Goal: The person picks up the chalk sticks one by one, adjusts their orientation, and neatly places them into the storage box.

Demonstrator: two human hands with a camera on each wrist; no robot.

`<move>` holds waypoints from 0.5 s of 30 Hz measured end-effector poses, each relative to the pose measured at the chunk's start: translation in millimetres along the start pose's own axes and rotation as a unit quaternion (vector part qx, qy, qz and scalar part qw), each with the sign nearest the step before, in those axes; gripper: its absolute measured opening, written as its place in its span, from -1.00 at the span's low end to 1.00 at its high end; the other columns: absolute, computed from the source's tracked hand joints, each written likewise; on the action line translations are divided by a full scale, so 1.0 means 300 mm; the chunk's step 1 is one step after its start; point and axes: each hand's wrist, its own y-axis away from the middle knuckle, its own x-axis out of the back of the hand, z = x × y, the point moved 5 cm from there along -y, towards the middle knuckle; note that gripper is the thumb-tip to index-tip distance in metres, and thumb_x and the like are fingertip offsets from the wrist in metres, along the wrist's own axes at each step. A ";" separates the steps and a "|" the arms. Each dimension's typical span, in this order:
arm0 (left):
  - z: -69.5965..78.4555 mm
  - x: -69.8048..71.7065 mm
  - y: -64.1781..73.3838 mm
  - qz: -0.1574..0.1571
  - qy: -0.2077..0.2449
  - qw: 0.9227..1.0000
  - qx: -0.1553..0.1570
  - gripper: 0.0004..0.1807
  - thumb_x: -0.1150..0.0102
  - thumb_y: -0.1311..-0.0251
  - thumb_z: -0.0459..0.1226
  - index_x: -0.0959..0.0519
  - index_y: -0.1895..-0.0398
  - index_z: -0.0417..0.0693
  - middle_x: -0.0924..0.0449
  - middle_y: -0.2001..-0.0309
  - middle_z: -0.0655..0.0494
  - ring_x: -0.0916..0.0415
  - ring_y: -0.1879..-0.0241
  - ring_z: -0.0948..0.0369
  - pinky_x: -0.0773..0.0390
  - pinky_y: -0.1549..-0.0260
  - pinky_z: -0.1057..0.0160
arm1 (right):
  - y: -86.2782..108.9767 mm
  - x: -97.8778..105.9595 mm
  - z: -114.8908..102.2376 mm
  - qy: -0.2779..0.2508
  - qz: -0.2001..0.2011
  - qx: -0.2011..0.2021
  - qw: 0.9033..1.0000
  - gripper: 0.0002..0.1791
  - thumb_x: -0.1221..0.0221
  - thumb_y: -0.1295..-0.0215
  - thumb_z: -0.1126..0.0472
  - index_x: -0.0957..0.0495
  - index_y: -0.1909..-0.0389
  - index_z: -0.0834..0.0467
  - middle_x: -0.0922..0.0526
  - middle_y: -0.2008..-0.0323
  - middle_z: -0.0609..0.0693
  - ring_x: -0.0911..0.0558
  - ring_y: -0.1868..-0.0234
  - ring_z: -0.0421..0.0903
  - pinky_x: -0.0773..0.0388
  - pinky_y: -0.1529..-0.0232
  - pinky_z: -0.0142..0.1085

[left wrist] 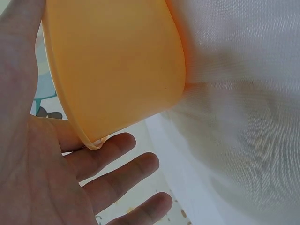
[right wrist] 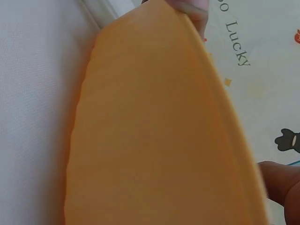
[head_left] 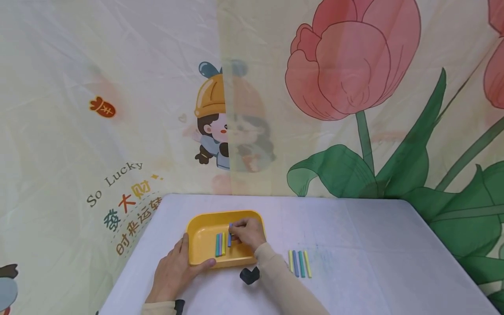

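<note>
A yellow tray (head_left: 202, 264) lies on the white-covered table, with green, purple and yellow chalk sticks (head_left: 220, 245) side by side inside. My left hand (head_left: 173, 267) rests at its near-left corner, thumb along the near rim and fingers at the left side. In the left wrist view, those fingers (left wrist: 117, 187) are spread and fairly straight beside the outer wall. Over the tray's right half, my right hand (head_left: 249, 232) pinches a blue chalk stick (head_left: 229, 240) by its far end. The right wrist view is mostly filled by the tray wall (right wrist: 150, 117), which hides the chalk.
To the right of the tray, several chalk sticks (head_left: 302, 264) in yellow, blue and green lie in a row on the table (head_left: 366, 262). Faint coloured smudges mark the cloth next to them. A printed curtain (head_left: 252, 175) hangs behind the table's far edge.
</note>
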 end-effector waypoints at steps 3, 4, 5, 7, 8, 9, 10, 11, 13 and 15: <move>0.000 0.002 0.000 -0.002 -0.002 1.000 -0.002 0.52 -0.06 0.11 0.62 0.03 -0.54 -0.48 -0.21 -0.41 -0.51 -0.40 -0.23 -0.35 -0.47 -0.15 -0.29 | 0.000 -0.009 0.006 0.017 0.006 -0.005 1.000 -0.87 -0.39 -0.25 0.23 -0.72 0.27 0.22 -0.70 0.44 0.00 -0.67 0.49 -0.13 -0.70 0.44 -0.32; 0.002 0.003 0.000 -0.003 -0.003 1.000 -0.004 0.52 -0.06 0.11 0.62 0.03 -0.54 -0.48 -0.20 -0.41 -0.51 -0.40 -0.23 -0.35 -0.47 -0.14 -0.30 | -0.002 -0.011 0.009 0.020 0.008 -0.006 1.000 -0.87 -0.39 -0.25 0.23 -0.72 0.27 0.22 -0.69 0.45 0.00 -0.66 0.49 -0.13 -0.70 0.44 -0.32; 0.003 0.003 0.000 -0.003 -0.003 1.000 -0.004 0.52 -0.06 0.11 0.62 0.03 -0.54 -0.48 -0.20 -0.41 -0.51 -0.40 -0.23 -0.35 -0.47 -0.15 -0.29 | -0.003 -0.013 0.013 0.022 0.008 -0.008 1.000 -0.86 -0.39 -0.24 0.23 -0.72 0.26 0.22 -0.69 0.45 -0.01 -0.66 0.49 -0.13 -0.70 0.44 -0.33; 0.004 0.005 0.001 -0.003 -0.005 1.000 -0.005 0.52 -0.06 0.11 0.62 0.03 -0.54 -0.48 -0.21 -0.41 -0.51 -0.40 -0.23 -0.35 -0.47 -0.15 -0.29 | -0.005 -0.019 0.017 0.027 0.007 -0.009 1.000 -0.85 -0.39 -0.24 0.22 -0.72 0.25 0.22 -0.69 0.46 -0.01 -0.66 0.50 -0.14 -0.69 0.45 -0.34; 0.004 0.006 0.001 -0.003 -0.006 1.000 -0.006 0.52 -0.06 0.11 0.63 0.02 -0.54 -0.48 -0.21 -0.41 -0.51 -0.40 -0.24 -0.35 -0.47 -0.15 -0.29 | -0.007 -0.021 0.019 0.030 0.005 -0.008 1.000 -0.85 -0.39 -0.24 0.22 -0.72 0.25 0.22 -0.68 0.47 -0.01 -0.66 0.50 -0.14 -0.68 0.45 -0.34; 0.005 0.007 0.001 -0.002 -0.006 1.000 -0.007 0.52 -0.06 0.11 0.62 0.02 -0.54 -0.48 -0.21 -0.40 -0.51 -0.40 -0.24 -0.35 -0.47 -0.14 -0.29 | -0.009 -0.023 0.019 0.037 0.004 -0.007 0.999 -0.85 -0.40 -0.24 0.22 -0.72 0.25 0.22 -0.68 0.48 -0.02 -0.66 0.51 -0.14 -0.67 0.47 -0.35; 0.005 0.008 0.001 -0.001 -0.008 1.000 -0.008 0.52 -0.05 0.11 0.63 0.02 -0.53 -0.48 -0.21 -0.40 -0.52 -0.40 -0.23 -0.35 -0.47 -0.14 -0.29 | -0.011 -0.025 0.020 0.041 0.002 -0.005 0.999 -0.85 -0.40 -0.24 0.22 -0.73 0.26 0.22 -0.68 0.50 -0.01 -0.66 0.52 -0.13 -0.66 0.49 -0.35; 0.006 0.009 0.002 0.000 -0.008 1.000 -0.009 0.52 -0.05 0.11 0.63 0.01 -0.53 -0.49 -0.22 -0.40 -0.52 -0.40 -0.23 -0.35 -0.48 -0.13 -0.29 | -0.013 -0.028 0.023 0.049 -0.001 -0.006 0.999 -0.86 -0.40 -0.24 0.22 -0.73 0.26 0.22 -0.68 0.52 -0.02 -0.65 0.53 -0.14 -0.65 0.50 -0.36; 0.006 0.010 0.003 0.001 -0.009 1.000 -0.011 0.51 -0.06 0.10 0.62 0.01 -0.53 -0.49 -0.22 -0.40 -0.52 -0.40 -0.23 -0.34 -0.49 -0.12 -0.29 | -0.017 -0.032 0.027 0.062 -0.005 -0.004 0.998 -0.87 -0.41 -0.23 0.23 -0.73 0.28 0.21 -0.68 0.55 -0.02 -0.64 0.56 -0.13 -0.62 0.53 -0.37; 0.006 0.011 0.004 0.002 -0.008 1.000 -0.014 0.50 -0.06 0.09 0.61 0.01 -0.53 -0.48 -0.23 -0.40 -0.51 -0.41 -0.22 -0.34 -0.49 -0.12 -0.28 | -0.021 -0.035 0.031 0.074 -0.009 -0.006 0.997 -0.88 -0.41 -0.22 0.23 -0.73 0.31 0.21 -0.68 0.57 -0.01 -0.64 0.58 -0.14 -0.59 0.56 -0.39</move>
